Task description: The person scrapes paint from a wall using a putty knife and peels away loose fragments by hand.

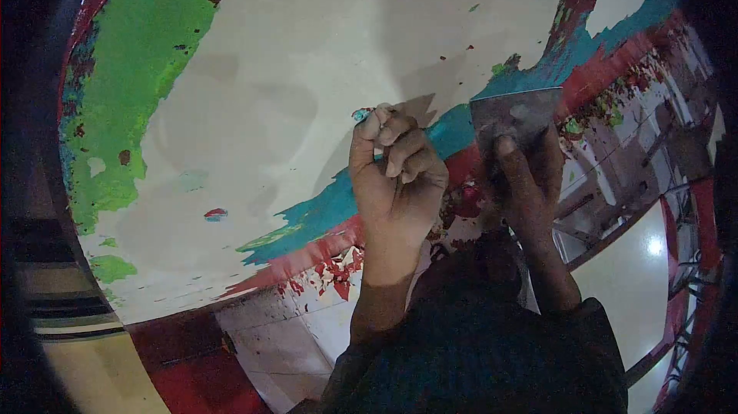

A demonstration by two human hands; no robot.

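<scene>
My left hand (400, 164) is raised over the pale surface (284, 53), its thumb and forefinger pinched on a small paint flake (360, 114) with turquoise and red on it. The other fingers curl toward the palm. To its right, my right hand (530, 172) grips a flat metal scraper (516, 113), thumb on the face of the blade. The blade's straight far edge lies at the turquoise paint (453, 128). Behind the blade, part of the right hand's fingers is hidden in shadow.
Green paint (146, 53) covers the surface's left side. Red paint (307, 259) borders the turquoise band. Loose flakes (338, 276) lie below the surface's near edge. Striped flooring (69, 306) shows at lower left, and a white glossy surface (630, 283) at lower right.
</scene>
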